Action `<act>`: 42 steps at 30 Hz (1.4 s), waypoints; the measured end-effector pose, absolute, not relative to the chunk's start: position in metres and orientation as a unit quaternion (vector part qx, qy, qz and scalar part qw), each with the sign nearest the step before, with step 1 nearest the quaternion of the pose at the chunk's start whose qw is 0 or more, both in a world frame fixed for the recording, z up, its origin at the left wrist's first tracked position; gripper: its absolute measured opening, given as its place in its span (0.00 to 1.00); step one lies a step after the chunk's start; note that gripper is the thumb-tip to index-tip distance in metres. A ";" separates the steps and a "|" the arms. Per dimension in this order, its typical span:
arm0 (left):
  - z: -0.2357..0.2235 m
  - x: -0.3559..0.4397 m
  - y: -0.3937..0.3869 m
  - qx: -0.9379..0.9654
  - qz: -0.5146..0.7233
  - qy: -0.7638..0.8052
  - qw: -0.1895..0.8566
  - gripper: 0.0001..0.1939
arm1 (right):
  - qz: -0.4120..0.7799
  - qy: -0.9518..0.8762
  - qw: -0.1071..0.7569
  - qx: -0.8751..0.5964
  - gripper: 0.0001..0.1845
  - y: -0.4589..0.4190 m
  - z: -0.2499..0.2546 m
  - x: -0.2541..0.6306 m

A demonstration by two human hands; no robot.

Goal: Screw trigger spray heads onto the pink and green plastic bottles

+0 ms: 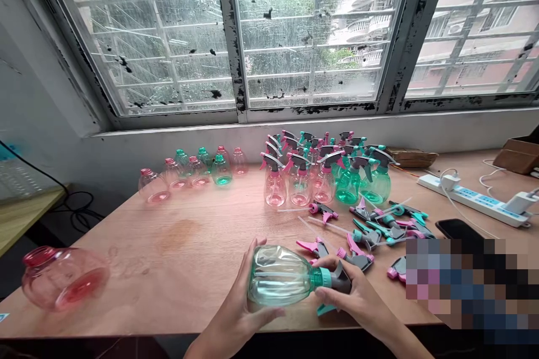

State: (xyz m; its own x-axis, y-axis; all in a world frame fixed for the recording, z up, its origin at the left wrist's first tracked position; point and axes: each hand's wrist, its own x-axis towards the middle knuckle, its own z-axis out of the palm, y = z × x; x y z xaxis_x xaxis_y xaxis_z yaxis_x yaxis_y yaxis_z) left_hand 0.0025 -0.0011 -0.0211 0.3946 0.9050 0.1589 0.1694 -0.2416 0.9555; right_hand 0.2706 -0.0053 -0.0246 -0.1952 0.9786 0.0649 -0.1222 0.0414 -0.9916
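My left hand cups the body of a teal plastic spray bottle, which lies on its side just above the table. My right hand grips the grey trigger sprayer head at the bottle's teal neck. Several loose pink and teal trigger heads with thin dip tubes lie just beyond my right hand. A pink bottle without a head lies on its side at the far left. Further back stand several capped spray bottles and several uncapped ones.
The wooden table runs along a window with a paint-flecked frame. At the right lie a white power strip, a black phone and a cardboard box. A pixelated patch covers the lower right corner.
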 end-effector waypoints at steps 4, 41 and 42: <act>-0.028 0.001 0.001 0.686 0.398 0.389 0.469 0.50 | 0.562 -0.527 0.476 -0.423 0.20 -0.006 -0.026 0.272; -0.019 0.005 -0.003 0.667 0.399 0.379 0.502 0.54 | 0.556 -0.516 0.503 -0.415 0.21 -0.006 -0.024 0.269; -0.020 0.003 -0.003 0.667 0.395 0.373 0.510 0.56 | 0.553 -0.518 0.503 -0.414 0.20 -0.007 -0.024 0.269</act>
